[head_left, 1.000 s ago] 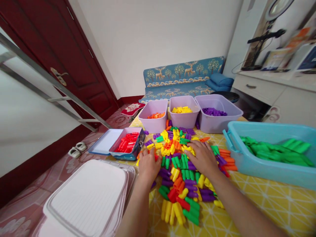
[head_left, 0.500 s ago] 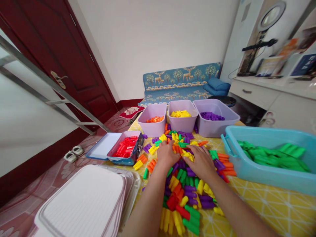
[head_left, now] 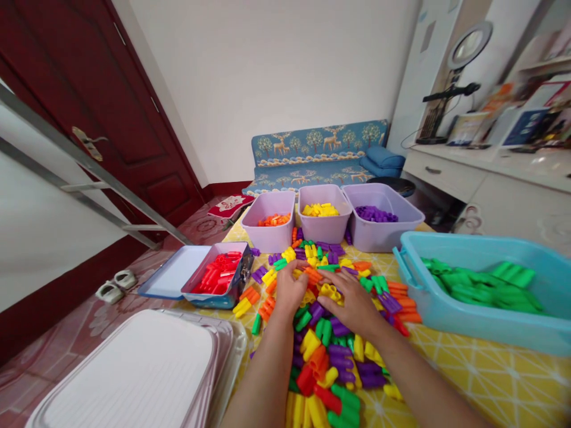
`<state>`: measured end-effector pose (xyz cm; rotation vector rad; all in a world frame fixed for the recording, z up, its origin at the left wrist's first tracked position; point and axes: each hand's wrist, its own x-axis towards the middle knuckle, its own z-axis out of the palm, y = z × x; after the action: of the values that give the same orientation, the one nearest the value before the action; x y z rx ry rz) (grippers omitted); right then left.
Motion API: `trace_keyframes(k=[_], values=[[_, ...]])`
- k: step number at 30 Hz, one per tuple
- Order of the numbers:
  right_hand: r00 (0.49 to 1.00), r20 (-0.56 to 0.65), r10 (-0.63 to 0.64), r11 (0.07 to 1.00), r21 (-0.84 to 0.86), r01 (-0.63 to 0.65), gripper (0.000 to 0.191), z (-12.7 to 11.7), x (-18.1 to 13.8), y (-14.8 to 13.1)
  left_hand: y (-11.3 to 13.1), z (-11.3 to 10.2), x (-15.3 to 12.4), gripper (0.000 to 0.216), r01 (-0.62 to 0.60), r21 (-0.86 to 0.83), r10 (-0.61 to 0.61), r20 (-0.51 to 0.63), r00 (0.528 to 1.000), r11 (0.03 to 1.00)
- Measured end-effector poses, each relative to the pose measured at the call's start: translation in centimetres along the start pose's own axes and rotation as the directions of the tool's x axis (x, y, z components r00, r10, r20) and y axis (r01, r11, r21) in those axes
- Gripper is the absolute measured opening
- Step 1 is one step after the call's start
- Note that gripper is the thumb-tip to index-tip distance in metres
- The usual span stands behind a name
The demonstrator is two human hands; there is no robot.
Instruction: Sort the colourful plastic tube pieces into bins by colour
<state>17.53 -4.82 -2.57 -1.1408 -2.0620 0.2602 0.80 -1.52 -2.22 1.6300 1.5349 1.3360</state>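
Observation:
A heap of small plastic pieces (head_left: 328,351) in yellow, green, purple, orange and red covers the yellow tablecloth (head_left: 491,380). Both my hands rest on the heap's far half. My left hand (head_left: 289,289) has its fingers curled down among orange pieces (head_left: 312,274); what they grip is hidden. My right hand (head_left: 354,304) lies flat beside it, with its fingertips on yellow pieces (head_left: 329,291).
Three lilac bins stand behind the heap, holding orange (head_left: 267,236), yellow (head_left: 323,230) and purple (head_left: 379,236) pieces. A teal tub (head_left: 446,318) of green pieces is at the right. A tin (head_left: 214,295) of red pieces is at the left. A white lid (head_left: 134,368) lies near left.
My left hand has moved from the heap's left edge rightward and away from me to meet my right hand near the middle. The camera has tilted up slightly.

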Motion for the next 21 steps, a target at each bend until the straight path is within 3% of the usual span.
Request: trace_keyframes(k=[3, 5, 7, 9, 12, 16, 21], values=[[0.973, -0.225, 0.051, 0.999, 0.007, -0.051, 0.022, -0.8, 0.1, 0.4, 0.0, -0.1, 0.0, 0.025, -0.013, 0.063, 0.015, -0.032, 0.999, 0.998], [0.912, -0.392, 0.122, 0.980, -0.096, -0.172, 0.024, -1.4, 0.1, 1.3, -0.2, 0.0, 0.0, 0.030, 0.004, 0.112, 0.003, -0.060, 0.998, 0.994], [0.866, -0.449, 0.221, 0.911, -0.222, -0.347, 0.035, -1.8, -0.1, 2.4, -0.6, 0.1, 0.1, 0.025, 0.008, 0.116, 0.001, -0.073, 0.997, 0.993], [0.863, -0.378, 0.335, 0.821, -0.331, -0.464, 0.046, -2.0, -0.2, 3.3, -0.9, 0.2, 0.2, 0.024, -0.005, 0.099, 0.012, -0.070, 0.998, 0.995], [0.891, -0.207, 0.403, 0.809, -0.374, -0.453, 0.043, -1.7, -0.3, 4.0, -1.2, 0.3, 0.2, 0.028, -0.025, 0.119, 0.031, -0.048, 0.998, 0.993], [0.968, -0.072, 0.241, 0.966, -0.076, -0.246, 0.040, -1.1, 0.2, 3.1, -0.8, 0.1, 0.0, 0.027, -0.107, 0.061, 0.105, 0.049, 0.993, 0.992], [0.998, -0.014, 0.068, 0.970, 0.237, -0.063, 0.038, -0.3, 0.4, 1.2, 0.3, 0.0, -0.4, 0.030, -0.239, -0.133, 0.263, 0.201, 0.944, 0.962]])
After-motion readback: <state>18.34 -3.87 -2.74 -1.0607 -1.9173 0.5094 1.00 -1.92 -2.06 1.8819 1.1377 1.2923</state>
